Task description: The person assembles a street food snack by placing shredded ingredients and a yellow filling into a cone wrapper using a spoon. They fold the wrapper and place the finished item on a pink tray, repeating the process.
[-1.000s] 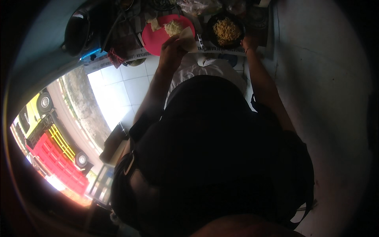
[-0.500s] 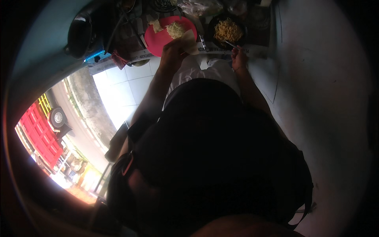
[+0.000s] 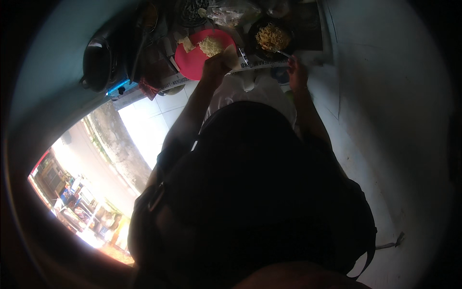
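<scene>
My left hand [image 3: 215, 69] pinches a thin, pale wrapper sheet [image 3: 232, 57] over the right edge of a red plate [image 3: 188, 67]. Pale shredded food [image 3: 211, 46] sits in a heap on that plate, with folded wrapper pieces [image 3: 186, 44] to its left. To the right, my right hand [image 3: 298, 74] has its fingers closed on the handle of a spoon-like utensil [image 3: 284, 54]. The utensil's far end reaches into the yellowish-brown noodles [image 3: 271, 37] in a dark bowl [image 3: 256, 47], so its tip is hidden.
A clear plastic bag [image 3: 233, 13] lies behind the plate and bowl. At the left stand a dark pot [image 3: 97, 60] and a blue-lit edge [image 3: 118, 87], with a dark red cloth [image 3: 149, 87] nearby. A pale wall [image 3: 375, 72] rises on the right; an opening at left shows the street.
The whole view has shifted slightly. A red truck outside has passed mostly out of sight. Both hands keep their grips, the sheet still by the plate and the utensil still in the noodles.
</scene>
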Demonstrator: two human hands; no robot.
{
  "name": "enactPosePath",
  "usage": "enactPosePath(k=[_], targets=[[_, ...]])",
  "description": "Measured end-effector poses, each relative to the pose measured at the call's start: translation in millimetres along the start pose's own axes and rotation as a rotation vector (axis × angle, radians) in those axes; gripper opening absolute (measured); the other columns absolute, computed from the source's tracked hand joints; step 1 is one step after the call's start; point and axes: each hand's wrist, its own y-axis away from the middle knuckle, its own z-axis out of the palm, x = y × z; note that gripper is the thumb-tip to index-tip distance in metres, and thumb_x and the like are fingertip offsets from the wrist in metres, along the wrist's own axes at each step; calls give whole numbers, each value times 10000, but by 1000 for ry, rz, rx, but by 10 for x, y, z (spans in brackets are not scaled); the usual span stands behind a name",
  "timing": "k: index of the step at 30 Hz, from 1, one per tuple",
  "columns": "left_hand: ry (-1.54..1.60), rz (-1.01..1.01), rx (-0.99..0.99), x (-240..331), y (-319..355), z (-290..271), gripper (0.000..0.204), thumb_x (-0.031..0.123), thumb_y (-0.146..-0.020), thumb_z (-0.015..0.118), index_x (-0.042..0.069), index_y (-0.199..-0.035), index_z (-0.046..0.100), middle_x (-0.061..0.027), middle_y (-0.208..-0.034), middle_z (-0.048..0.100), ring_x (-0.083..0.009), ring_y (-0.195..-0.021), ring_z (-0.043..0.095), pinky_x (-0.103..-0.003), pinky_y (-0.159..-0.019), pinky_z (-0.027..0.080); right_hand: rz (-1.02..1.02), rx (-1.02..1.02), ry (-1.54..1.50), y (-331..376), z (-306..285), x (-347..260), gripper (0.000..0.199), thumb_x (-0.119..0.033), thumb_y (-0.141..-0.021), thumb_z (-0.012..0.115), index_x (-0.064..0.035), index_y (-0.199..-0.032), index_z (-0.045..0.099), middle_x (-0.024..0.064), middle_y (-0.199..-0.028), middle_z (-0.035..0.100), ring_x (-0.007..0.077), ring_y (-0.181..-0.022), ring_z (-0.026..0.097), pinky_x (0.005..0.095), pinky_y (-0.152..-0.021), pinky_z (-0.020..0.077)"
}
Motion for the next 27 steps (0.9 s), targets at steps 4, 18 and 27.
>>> enactPosePath(k=[4,18,27], targets=[[1152,-654,21,-156,-237,138,193,90,-817,644,14,-994,654,-84,-962,657,-202,-851,661,-336,-742,551,-164,72,140,349,173,-455,249,-289,-929,583,-82,-1043,659,39,-895,672,106,-788,621,252,-596,423],[834,5,-243,562,-613,-165,340,97,-947,488,-101,-1223,502,-183,-1113,609,-257,-986,640,-373,-859,553,-851,73,1008,1422,951,-1432,359,93,-699,650,-53,-1027,632,59,-815,686,181,-727,681,316,-655,530],[1157,-127,-405,1249,-628,-625,359,128,-967,460,-114,-1231,480,-217,-1200,579,-291,-1090,611,-379,-939,527,-1129,155,1002,2193,1264,-1675,169,-80,-869,568,-40,-1006,658,80,-821,699,214,-733,695,312,-635,527]])
